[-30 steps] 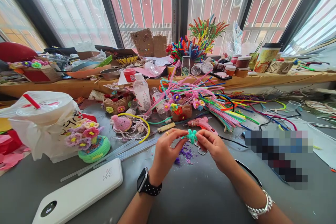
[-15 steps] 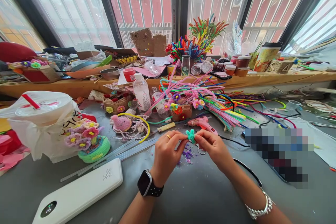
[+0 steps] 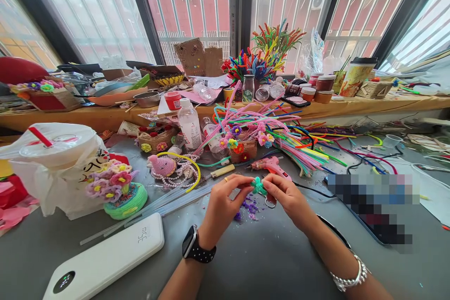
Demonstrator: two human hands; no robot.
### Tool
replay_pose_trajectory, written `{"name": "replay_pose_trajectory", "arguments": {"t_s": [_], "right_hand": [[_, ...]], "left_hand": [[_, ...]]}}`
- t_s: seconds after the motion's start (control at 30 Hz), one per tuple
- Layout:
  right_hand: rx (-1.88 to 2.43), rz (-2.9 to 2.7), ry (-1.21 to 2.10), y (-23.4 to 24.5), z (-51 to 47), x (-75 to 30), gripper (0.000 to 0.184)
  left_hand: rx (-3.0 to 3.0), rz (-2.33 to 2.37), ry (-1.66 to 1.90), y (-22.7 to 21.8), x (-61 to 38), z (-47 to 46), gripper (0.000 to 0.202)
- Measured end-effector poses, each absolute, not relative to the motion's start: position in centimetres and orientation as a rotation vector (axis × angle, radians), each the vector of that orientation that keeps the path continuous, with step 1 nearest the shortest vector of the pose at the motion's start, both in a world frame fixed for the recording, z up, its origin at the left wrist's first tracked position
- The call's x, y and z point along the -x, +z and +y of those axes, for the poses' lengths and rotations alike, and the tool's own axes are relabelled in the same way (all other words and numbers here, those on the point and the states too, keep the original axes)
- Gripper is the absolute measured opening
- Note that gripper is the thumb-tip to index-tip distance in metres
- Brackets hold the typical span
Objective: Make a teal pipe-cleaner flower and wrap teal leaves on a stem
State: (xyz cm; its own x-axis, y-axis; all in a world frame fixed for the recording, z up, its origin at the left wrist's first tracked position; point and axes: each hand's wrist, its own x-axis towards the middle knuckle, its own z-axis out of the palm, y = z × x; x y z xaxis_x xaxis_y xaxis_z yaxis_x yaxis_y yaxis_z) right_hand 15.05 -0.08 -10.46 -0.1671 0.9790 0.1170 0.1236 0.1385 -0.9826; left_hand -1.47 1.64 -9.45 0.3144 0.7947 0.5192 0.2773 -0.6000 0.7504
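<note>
Flower [image 3: 258, 186], teal pipe-cleaner, sits just above the bench [image 3: 263, 262], pinched on opposite sides by left hand [image 3: 221, 206] and right hand [image 3: 286, 197]. Judgement: light fingertip pressure suits shaping; keep petals clear of purple scraps [image 3: 250, 206].

Bright daylight from windows [image 3: 190, 4] at 12 o'clock, glass washed out at 10 and 2 o'clock, soft shadows on grey table [image 3: 246, 262], teal pipe-cleaner flower [image 3: 258, 185] sharp at centre, wide-angle bowing at 9 and 3 o'clock, pixelated block [image 3: 372, 206] at 4 o'clock.
</note>
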Motion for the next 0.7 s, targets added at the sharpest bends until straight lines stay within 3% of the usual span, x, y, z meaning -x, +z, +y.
{"name": "replay_pose_trajectory", "arguments": {"t_s": [0.47, 0.7], "right_hand": [[1.136, -1.552, 1.123, -10.17, 0.07, -15.34, 0.031], [1.153, -1.611, 1.055, -9.99, -0.12, -15.57, 0.026]], "left_hand": [[-1.905, 1.045, 1.241, -9.99, 1.39, 1.72, 0.009], [-1.414, 0.898, 1.022, -9.97, 1.20, 1.69, 0.017]]}}
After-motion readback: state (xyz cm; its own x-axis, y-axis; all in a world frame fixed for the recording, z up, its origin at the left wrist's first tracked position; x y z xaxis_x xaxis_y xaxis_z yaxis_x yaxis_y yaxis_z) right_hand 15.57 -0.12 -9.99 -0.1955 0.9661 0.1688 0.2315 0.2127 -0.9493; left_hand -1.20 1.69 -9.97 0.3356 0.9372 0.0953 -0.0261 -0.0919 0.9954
